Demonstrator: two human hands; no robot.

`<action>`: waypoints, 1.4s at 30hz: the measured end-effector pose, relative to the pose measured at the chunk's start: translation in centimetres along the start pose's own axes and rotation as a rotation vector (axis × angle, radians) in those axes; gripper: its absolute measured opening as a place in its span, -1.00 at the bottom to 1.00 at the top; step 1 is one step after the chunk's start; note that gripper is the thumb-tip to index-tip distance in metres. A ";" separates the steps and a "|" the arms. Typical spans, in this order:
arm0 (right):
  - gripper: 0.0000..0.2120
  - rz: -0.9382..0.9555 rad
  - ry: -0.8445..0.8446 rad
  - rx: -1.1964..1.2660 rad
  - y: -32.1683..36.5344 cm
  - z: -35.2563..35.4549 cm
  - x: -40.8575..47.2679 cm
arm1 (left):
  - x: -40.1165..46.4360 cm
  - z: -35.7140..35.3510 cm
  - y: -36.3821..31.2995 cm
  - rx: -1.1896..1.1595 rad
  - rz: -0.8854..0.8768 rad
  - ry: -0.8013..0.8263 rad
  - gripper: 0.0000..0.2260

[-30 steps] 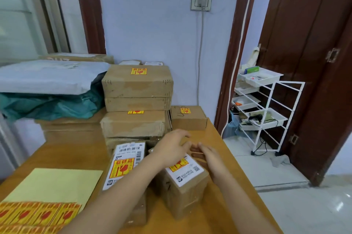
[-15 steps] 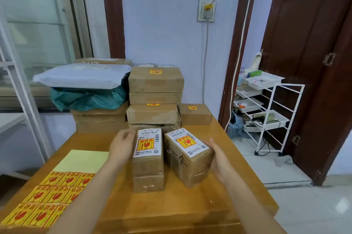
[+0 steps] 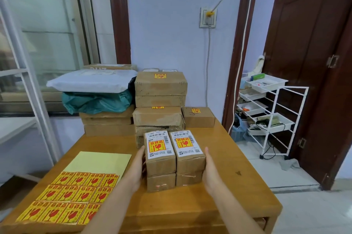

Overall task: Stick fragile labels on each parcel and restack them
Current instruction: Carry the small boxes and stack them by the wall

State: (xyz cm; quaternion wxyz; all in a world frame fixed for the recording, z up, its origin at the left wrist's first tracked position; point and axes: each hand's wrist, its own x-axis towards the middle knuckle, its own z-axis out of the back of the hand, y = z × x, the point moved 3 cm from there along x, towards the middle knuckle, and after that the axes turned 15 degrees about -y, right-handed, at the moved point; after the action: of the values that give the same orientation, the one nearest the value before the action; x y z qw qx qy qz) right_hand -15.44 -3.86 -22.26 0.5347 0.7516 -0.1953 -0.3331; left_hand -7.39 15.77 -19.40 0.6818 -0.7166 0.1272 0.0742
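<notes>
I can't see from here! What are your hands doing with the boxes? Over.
Left hand and right hand flat against the two labelled parcels, pressing them together. Both carry fragile labels. Labelled stack right behind; sticker sheet at left.

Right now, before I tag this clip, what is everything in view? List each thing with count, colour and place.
small parcels: two, brown, side by side at table centre, each with a fragile label.
stacked boxes: several, brown, behind them against the wall.
small box: one, brown, right of the stack.
label sheet: one, yellow and red, table's near left.
mail bags: white over teal, back left on boxes.
table: one, wooden.
rack: one, white, by the brown door.
left hand: flat against the left parcel.
right hand: flat against the right parcel.
</notes>
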 end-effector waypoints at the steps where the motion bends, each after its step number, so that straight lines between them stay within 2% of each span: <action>1: -0.44 0.000 -0.003 0.003 0.0 0.0 0.0 | -0.1 -0.1 0.0 -0.005 -0.009 -0.004 -0.56; 9: -0.43 -0.012 -0.018 -0.021 0.7 0.6 -0.4 | -0.5 -0.3 0.2 0.026 -0.019 -0.005 -0.58; 15: -0.46 0.042 -0.041 -0.012 1.6 1.3 0.1 | -0.5 -0.2 0.5 0.030 -0.014 -0.021 -0.43; 23: -0.52 -0.008 0.006 0.038 1.1 0.5 -0.8 | -1.1 -0.8 1.0 -0.049 -0.037 -0.007 -0.55; 33: -0.62 -0.066 0.082 0.128 2.5 0.5 -1.5 | -1.3 -1.0 0.5 -0.142 -0.025 0.023 -0.58; 38: -0.66 -0.025 0.161 0.122 3.0 0.7 -2.0 | -1.2 -0.8 0.8 -0.193 -0.050 0.024 -0.55; 42: -0.71 -0.030 0.129 0.160 2.4 0.6 -2.3 | -1.2 -1.1 1.6 -0.232 -0.024 0.027 -0.58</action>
State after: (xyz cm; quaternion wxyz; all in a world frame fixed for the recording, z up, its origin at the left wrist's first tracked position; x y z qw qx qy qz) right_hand -17.29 -3.61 -19.46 0.4794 0.8147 -0.1753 -0.2753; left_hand -9.08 14.67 -20.53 0.5932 -0.7932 0.1182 0.0709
